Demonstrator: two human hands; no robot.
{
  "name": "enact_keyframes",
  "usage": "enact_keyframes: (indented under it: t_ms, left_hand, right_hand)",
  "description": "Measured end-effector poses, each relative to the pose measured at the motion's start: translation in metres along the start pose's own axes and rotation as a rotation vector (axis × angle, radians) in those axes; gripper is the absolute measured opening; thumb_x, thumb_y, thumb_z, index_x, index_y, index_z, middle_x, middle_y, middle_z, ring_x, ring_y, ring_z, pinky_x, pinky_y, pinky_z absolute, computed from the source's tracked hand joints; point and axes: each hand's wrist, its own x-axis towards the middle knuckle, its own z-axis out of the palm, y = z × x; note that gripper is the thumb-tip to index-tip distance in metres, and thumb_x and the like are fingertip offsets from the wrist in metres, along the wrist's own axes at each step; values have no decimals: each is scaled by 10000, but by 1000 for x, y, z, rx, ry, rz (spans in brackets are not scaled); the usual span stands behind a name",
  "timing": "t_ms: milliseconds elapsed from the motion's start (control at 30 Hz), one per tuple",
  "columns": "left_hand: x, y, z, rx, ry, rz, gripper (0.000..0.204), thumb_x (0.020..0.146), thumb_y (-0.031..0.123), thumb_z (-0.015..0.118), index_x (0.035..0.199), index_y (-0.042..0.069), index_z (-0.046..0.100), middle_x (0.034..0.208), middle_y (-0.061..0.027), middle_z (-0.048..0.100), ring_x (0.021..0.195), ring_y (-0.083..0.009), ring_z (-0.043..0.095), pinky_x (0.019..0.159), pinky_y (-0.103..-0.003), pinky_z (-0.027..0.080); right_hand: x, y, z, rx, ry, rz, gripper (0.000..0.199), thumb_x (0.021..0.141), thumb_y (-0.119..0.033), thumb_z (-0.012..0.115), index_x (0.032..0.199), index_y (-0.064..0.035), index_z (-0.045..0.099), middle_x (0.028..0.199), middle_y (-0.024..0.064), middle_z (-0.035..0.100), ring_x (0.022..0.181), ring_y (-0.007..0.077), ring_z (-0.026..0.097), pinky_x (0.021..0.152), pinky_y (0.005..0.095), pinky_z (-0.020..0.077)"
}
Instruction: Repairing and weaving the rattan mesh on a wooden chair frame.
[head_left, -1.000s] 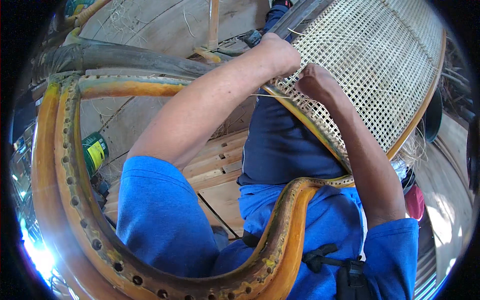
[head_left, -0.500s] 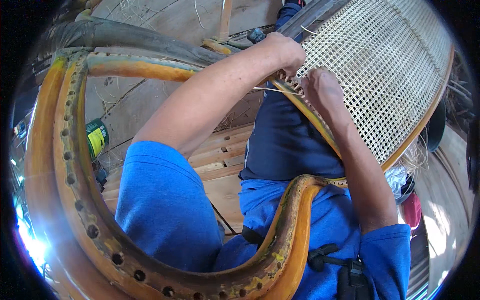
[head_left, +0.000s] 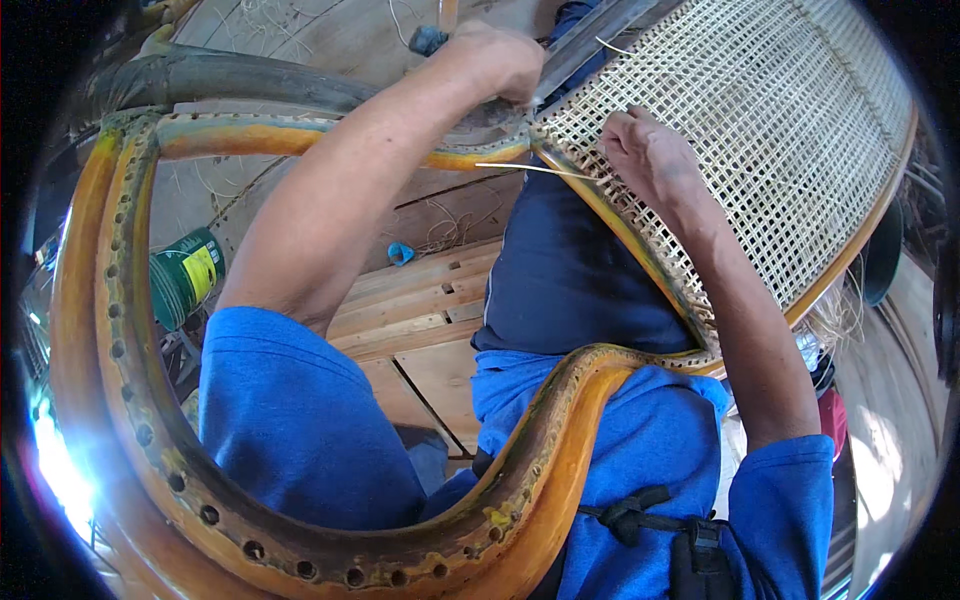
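Observation:
My left hand (head_left: 500, 60) is closed above the near corner of the woven cane panel (head_left: 760, 120). A tool's dark, blunt end (head_left: 428, 40) sticks out behind this fist; the rest of the tool is mostly hidden. My right hand (head_left: 648, 155) lies over the panel's left edge, its fingers curled tightly together. What they pinch is not visible. Just below them a thin pale cane strand (head_left: 530, 169) runs out leftward across the frame's edge. The panel fills an orange-brown wooden frame (head_left: 630, 235) resting across my lap.
A curved frame piece (head_left: 130, 330) with a row of holes loops around my left side and front. Beyond it stands a green can (head_left: 185, 278) with a yellow label. A wooden slatted surface (head_left: 420, 310) lies below, and cane scraps litter the floor (head_left: 250, 40).
My left hand has pulled away from the panel's edge, up and to the left, carrying the dark-ended tool. The right hand stays near the edge with its fingers still closed.

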Motion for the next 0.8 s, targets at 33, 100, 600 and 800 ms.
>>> enact_keyframes:
  t_ms: [33, 100, 600, 800]
  left_hand:
    - [2, -1, 2, -54, 23, -26, 347, 705, 324, 717, 936, 66, 726, 923, -132, 710, 847, -274, 680, 726, -423, 523]
    - [14, 10, 8, -164, -10, 75, 346, 706, 331, 716, 892, 40, 723, 856, -152, 703, 779, -290, 672, 688, -421, 518]
    - [25, 15, 14, -198, -273, 88, 257, 668, 197, 586, 729, -34, 680, 622, -139, 629, 517, -245, 583, 507, -380, 467]
    - [7, 16, 2, -72, -304, 112, 261, 719, 252, 607, 703, -6, 651, 597, -112, 598, 509, -224, 559, 481, -376, 435]
  right_hand:
    - [1, -2, 0, -223, 8, -63, 52, 775, -34, 545, 783, -85, 541, 750, 138, 507, 707, 271, 555, 601, 349, 448]
    - [-2, -7, 2, -378, 43, -69, 23, 780, -76, 605, 773, -98, 602, 757, 127, 541, 734, 296, 578, 626, 371, 470]
    - [1, -34, -2, -759, -63, -12, 88, 853, -178, 599, 831, -127, 669, 823, 85, 622, 776, 306, 639, 680, 395, 527]
    - [17, -37, -7, -672, -113, 85, 177, 855, -238, 590, 882, -91, 686, 829, 131, 664, 783, 352, 643, 704, 438, 521]
